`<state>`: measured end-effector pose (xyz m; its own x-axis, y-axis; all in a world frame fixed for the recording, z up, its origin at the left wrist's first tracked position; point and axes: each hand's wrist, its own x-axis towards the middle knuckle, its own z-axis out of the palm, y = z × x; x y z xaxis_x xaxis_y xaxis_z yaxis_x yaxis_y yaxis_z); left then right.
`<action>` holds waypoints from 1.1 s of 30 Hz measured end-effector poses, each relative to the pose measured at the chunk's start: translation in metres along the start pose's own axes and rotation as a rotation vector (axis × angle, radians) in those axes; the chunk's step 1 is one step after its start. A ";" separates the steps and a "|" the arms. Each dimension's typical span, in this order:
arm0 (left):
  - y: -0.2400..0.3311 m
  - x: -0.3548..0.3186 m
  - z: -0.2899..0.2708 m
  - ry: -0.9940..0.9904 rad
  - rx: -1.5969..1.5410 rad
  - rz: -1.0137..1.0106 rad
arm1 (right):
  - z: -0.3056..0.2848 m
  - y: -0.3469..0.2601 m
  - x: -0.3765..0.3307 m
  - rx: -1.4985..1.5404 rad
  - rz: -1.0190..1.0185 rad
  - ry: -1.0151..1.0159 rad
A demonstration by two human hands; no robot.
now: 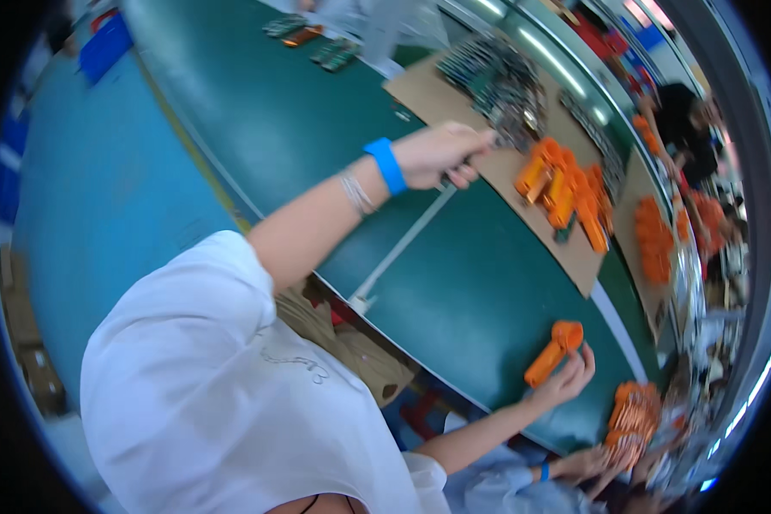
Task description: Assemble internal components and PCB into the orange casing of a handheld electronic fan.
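My left hand, with a blue wristband, reaches over the green table and is closed in a pinch. Blur hides what, if anything, lies in its fingers. Just beyond the fingertips lies a pile of green and metallic small parts on a cardboard sheet. My right hand grips an orange plastic housing with a round head and a straight handle, held above the table. Several more orange housings lie side by side on the cardboard between the two hands.
A thin pale strip runs across the green table from below my left hand to the near edge. A co-worker's hands are beside stacked orange parts at lower right. Another orange pile sits farther right.
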<state>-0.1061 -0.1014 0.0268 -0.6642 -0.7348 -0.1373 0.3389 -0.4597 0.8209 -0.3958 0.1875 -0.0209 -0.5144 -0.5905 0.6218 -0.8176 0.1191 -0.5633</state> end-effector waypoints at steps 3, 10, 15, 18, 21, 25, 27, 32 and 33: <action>-0.003 -0.002 -0.003 -0.047 0.079 0.039 | 0.007 -0.004 0.003 0.029 0.010 0.016; -0.009 -0.007 0.008 -0.018 0.225 0.030 | 0.007 -0.005 0.001 0.024 0.034 0.067; -0.019 -0.007 0.013 -0.050 0.304 -0.023 | 0.007 -0.004 0.000 0.010 0.018 0.046; -0.026 -0.004 0.010 -0.082 0.365 -0.018 | 0.012 -0.011 0.004 0.003 0.045 -0.018; -0.041 -0.001 0.017 -0.013 1.163 0.277 | 0.013 -0.021 0.008 -0.130 -0.005 -0.125; -0.076 0.000 0.012 -0.002 1.616 0.596 | 0.019 -0.015 0.012 -0.081 0.074 -0.227; -0.079 -0.005 0.015 0.013 1.908 0.559 | 0.021 -0.020 0.011 -0.065 0.071 -0.221; -0.085 -0.015 0.025 0.094 2.064 0.620 | 0.029 -0.049 0.002 -0.011 0.044 -0.275; -0.084 -0.017 0.030 0.147 1.999 0.761 | 0.032 -0.057 0.000 -0.015 0.030 -0.280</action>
<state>-0.1436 -0.0353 -0.0231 -0.6976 -0.5433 0.4670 -0.5955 0.8022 0.0437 -0.3407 0.1556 -0.0062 -0.4482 -0.7842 0.4292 -0.8080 0.1499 -0.5698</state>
